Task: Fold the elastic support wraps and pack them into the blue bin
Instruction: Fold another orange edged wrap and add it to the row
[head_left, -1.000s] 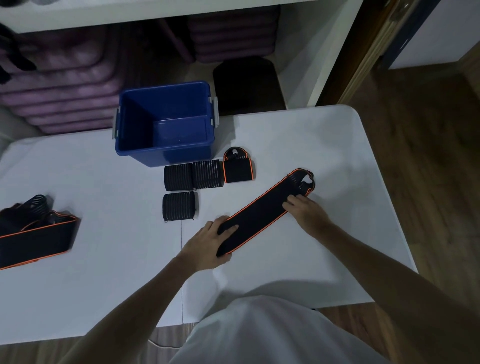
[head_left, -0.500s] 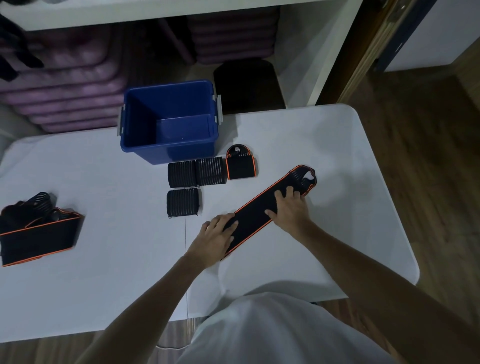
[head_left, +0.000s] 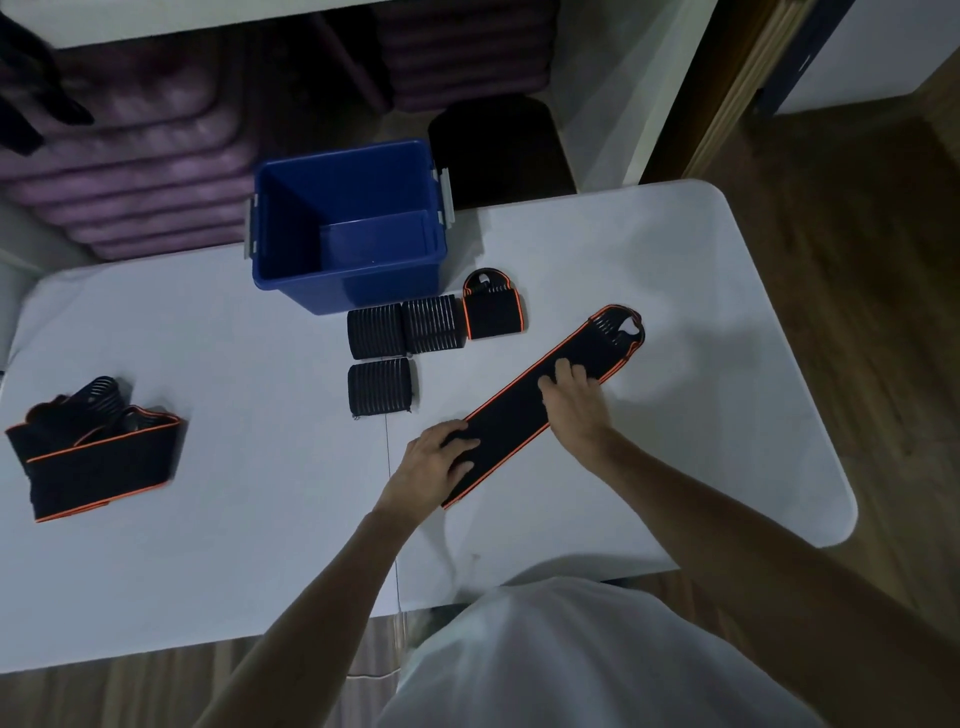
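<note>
Hands press flat, fingers relaxed: left hand (head_left: 434, 467) and right hand (head_left: 576, 402) on the unfolded wrap (head_left: 519, 415) on the desk (head_left: 675, 270).

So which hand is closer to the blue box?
Left, though only narrowly. The left hand presses the near end of the flat wrap, below the blue bin. The right hand presses the wrap's middle, below and further to the bin's right.

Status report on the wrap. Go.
Left hand and right hand flat on stretched wrap. Blue bin empty. Nothing in the way.
</note>
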